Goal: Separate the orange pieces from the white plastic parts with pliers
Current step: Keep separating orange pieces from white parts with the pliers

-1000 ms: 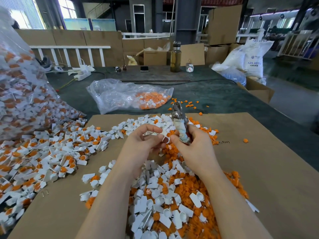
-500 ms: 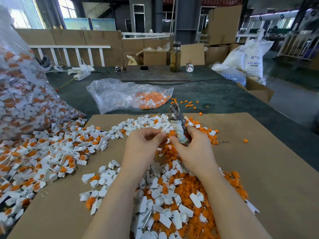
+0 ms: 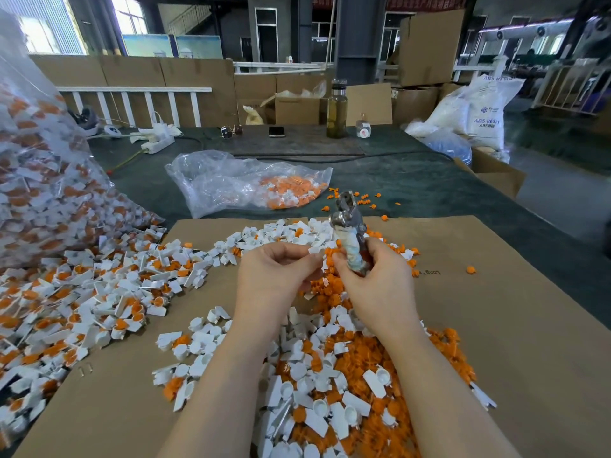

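The fingers (image 3: pixel 310 259) of the left hand (image 3: pixel 274 276) pinch a small white plastic part (image 3: pixel 315 250) at their tips, held up just above the heap. Close beside it, the right hand (image 3: pixel 373 279) curls round the wrapped handles of the pliers (image 3: pixel 350 236), whose metal head points up and away from the person — whether the head is parted or closed cannot be told. The right thumb reaches toward the white part, nearly meeting the left fingertips.

Under both wrists lies a pile of separated pieces (image 3: pixel 330 391), loose orange pieces mixed with white ones, spread on a sheet of cardboard (image 3: pixel 496 325) that covers the near side of the worktop (image 3: pixel 413 183). To the left, a wider spill of unsorted parts (image 3: pixel 82 302) — white with orange still seated in them — runs out from a big clear sack (image 3: pixel 39 180) at the left edge. Beyond the cardboard a smaller clear bag (image 3: pixel 244 183) holds orange bits, with a few more scattered near it. At the far end of the worktop stand a bottle (image 3: pixel 336 110), a phone (image 3: pixel 276 131) and a power strip (image 3: pixel 158 143).
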The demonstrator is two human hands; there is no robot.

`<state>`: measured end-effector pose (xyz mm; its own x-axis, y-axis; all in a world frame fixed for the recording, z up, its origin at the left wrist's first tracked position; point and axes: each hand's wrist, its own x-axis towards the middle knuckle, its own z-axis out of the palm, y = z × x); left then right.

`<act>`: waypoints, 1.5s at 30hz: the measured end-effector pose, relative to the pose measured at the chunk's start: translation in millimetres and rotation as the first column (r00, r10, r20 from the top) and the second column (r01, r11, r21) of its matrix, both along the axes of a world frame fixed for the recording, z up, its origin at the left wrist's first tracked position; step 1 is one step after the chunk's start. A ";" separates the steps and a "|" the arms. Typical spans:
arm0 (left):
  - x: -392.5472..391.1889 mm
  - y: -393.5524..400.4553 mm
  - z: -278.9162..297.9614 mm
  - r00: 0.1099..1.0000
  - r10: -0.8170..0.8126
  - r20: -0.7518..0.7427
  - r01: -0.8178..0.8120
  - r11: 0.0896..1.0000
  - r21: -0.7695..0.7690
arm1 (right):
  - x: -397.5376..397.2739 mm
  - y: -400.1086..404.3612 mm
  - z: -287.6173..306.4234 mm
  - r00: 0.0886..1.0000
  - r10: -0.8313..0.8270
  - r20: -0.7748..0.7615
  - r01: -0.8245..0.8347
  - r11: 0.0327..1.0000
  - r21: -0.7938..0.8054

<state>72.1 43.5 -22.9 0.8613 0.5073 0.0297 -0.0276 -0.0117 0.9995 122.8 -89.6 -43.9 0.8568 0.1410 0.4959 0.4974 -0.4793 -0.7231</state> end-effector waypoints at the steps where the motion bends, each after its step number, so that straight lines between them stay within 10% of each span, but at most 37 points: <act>1: 0.2 -0.2 -0.4 1.000 0.004 0.006 -0.004 1.000 0.015 | -0.5 0.1 0.1 1.000 0.000 0.007 0.000 1.000 0.000; 21: -0.9 -7.7 -1.7 0.997 0.015 0.072 -0.040 0.931 0.362 | 0.3 0.8 -0.1 1.000 0.006 0.010 -0.006 1.000 -0.013; 35: 4.0 -7.2 -5.2 0.991 0.123 0.045 -0.131 0.926 0.354 | 0.0 -0.8 2.7 0.982 0.158 -0.102 -0.149 0.985 0.090; 45: 1.8 0.5 -5.4 0.994 0.079 0.080 -0.085 0.994 0.072 | -1.4 -3.0 5.1 0.968 0.176 -0.179 -0.162 0.983 0.090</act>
